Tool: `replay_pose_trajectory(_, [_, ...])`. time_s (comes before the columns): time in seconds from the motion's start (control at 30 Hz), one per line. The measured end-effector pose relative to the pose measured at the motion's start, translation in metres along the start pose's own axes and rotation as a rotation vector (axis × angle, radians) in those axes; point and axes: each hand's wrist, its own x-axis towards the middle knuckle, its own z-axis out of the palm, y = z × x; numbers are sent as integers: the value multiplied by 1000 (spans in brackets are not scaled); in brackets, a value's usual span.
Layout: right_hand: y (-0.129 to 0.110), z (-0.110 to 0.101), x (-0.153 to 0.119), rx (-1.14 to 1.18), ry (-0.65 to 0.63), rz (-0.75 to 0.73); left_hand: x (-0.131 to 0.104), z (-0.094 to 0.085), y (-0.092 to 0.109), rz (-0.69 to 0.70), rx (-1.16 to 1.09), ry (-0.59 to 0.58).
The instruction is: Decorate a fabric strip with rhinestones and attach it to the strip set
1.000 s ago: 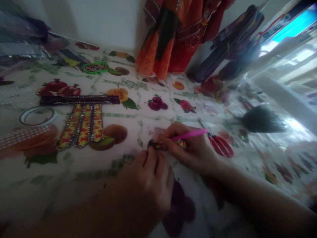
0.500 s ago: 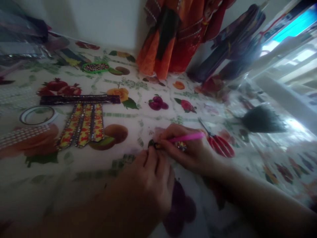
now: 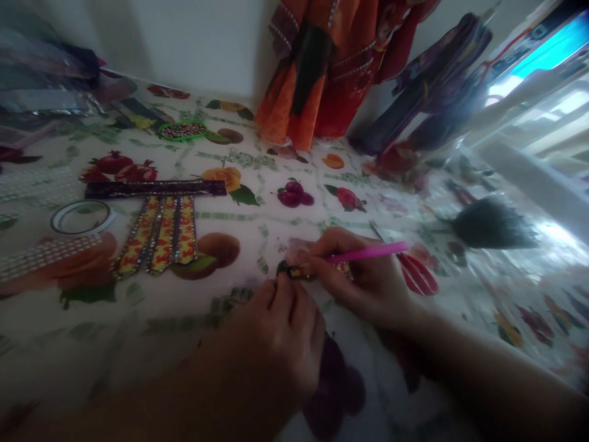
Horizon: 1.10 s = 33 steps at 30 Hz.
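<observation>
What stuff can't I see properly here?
Head view:
Slim pink stick: inner end hidden by the right hand.
Small red-and-yellow patterned strip: middle covered by that hand.
Red-handled metal scissors: middle hidden behind the same hand.
Multicoloured beads in the green oval tray: too small to count.

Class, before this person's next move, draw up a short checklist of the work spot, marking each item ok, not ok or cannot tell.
1. Left hand at the small patterned strip: ok, fingertips at its left end.
2. Pink pen-like tool in the right hand's grip: ok.
3. Tool tip on the strip: cannot tell, fingers hide it.
4. Red-handled scissors fully visible: not ok, partly behind the right hand.
5. Green dish close beside the hands: not ok, it sits back toward the wall.
</observation>
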Motion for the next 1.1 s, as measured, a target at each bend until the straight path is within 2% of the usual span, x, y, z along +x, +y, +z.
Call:
replay_pose_trajectory(0.23, [-14, -13, -11, -71, 90, -80, 0, -4, -2, 36, 15, -69])
replay_pose_trajectory(0.4, [-15, -18, -11, -84, 133, -132, 0, -4, 0, 25, 34, -44])
replay_pose_trajectory(0.63, [-17, -22, -6, -64, 181, -169, 3, -19, -3, 195, 8, -21])
replay_pose_trajectory(0.77, [-8, -23, -2, -51, 86, -176, 3, -25, -2, 308, -35, -37])
replay_pose_trajectory(0.9, [0, -21, 2, -59, -1, -194, 1, -29, 4, 396, -166, 27])
replay_pose_trajectory(1.1, [6, -19, 1, -263, -169, -199, -1, -41, 8, 548, -273, 23])
